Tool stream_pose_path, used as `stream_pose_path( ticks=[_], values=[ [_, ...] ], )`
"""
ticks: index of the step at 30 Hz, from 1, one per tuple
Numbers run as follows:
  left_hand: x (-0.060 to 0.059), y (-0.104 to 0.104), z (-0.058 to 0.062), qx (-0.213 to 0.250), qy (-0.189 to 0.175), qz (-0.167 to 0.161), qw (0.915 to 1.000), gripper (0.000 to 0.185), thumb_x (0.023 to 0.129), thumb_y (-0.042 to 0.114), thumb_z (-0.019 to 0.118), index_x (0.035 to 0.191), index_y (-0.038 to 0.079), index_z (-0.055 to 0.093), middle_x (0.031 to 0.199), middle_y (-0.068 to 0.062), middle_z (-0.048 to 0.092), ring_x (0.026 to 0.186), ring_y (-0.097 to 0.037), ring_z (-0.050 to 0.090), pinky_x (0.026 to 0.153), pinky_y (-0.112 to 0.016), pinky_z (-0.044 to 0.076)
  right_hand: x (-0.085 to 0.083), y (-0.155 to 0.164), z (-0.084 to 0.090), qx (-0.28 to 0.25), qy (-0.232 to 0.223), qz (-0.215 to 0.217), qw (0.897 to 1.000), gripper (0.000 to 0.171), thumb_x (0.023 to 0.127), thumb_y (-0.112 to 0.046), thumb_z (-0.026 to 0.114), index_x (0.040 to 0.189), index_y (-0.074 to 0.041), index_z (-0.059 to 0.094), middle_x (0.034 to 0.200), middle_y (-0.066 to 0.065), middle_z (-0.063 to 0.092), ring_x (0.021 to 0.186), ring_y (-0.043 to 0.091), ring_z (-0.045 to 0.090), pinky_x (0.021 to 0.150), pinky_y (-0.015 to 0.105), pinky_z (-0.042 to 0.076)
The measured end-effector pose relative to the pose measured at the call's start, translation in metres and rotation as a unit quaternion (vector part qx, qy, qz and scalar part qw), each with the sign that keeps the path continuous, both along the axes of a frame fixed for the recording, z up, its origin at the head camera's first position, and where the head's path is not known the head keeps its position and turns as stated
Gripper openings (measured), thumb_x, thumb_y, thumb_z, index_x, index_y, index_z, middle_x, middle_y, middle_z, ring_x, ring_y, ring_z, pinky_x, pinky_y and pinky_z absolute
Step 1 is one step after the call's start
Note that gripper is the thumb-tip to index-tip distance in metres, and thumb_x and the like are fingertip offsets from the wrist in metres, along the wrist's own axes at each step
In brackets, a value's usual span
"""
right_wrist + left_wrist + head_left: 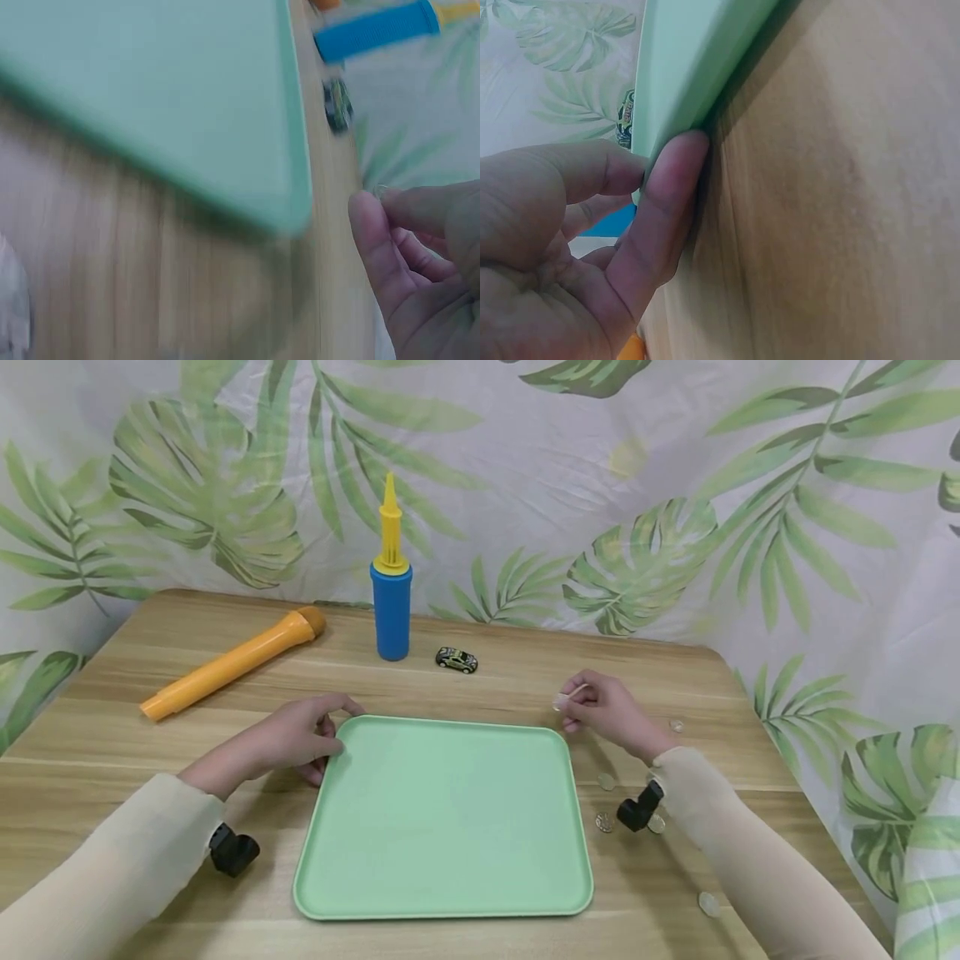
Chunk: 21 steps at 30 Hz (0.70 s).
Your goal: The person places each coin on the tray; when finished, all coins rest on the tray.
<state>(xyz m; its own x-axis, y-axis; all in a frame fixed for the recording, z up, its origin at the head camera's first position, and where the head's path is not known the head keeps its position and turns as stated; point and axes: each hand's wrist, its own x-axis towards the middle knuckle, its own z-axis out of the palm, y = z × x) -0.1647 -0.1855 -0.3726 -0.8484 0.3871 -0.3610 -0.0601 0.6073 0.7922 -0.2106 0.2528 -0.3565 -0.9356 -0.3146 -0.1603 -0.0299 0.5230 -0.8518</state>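
Observation:
A light green tray (450, 827) lies on the wooden table. At its far left corner my left hand (303, 735) pinches the rim, thumb on one side and fingers on the other, as the left wrist view shows close up. Just beyond the far right corner, my right hand (603, 710) holds a small, pale, shiny coin (560, 702) between thumb and fingertips. Only an edge of this coin (381, 190) shows in the right wrist view. Several similar coins lie right of the tray, among them one coin (604, 822) near its edge and another (708, 904) closer to me.
An orange toy microphone (232, 664) lies at the back left. A blue hand pump (392, 610) with a yellow nozzle stands upright behind the tray, and a small toy car (457, 660) sits beside it. A leaf-patterned curtain (525, 510) hangs along the table's back edge.

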Motion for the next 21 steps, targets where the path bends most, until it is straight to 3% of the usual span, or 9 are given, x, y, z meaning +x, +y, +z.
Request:
stream_pose_path(
  ticks=[12, 21],
  values=[
    [-0.003, 0.004, -0.002, -0.006, 0.004, 0.009, 0.9999, 0.051, 0.099, 0.000, 0.058, 0.149, 0.004, 0.047, 0.093, -0.015, 0.057, 0.068, -0.020, 0.065, 0.060, -0.038, 0.065, -0.004, -0.087, -0.006, -0.065, -0.053, 0.071, 0.994, 0.017, 0.100, 0.000, 0.066, 0.114, 0.006, 0.058, 0.106, 0.030, 0.072, 0.079, 0.019, 0.072, 0.079, 0.035, 0.067],
    [-0.004, 0.008, -0.003, -0.005, 0.013, 0.007, 0.9999, 0.051, 0.098, 0.000, 0.058, 0.148, 0.003, 0.048, 0.092, -0.014, 0.059, 0.066, -0.019, 0.065, 0.059, -0.037, 0.065, 0.007, -0.158, -0.018, -0.060, -0.058, 0.125, 0.989, 0.017, 0.098, -0.002, 0.070, 0.112, 0.004, 0.061, 0.093, 0.022, 0.074, 0.068, 0.011, 0.069, 0.072, 0.029, 0.065]
  ],
)
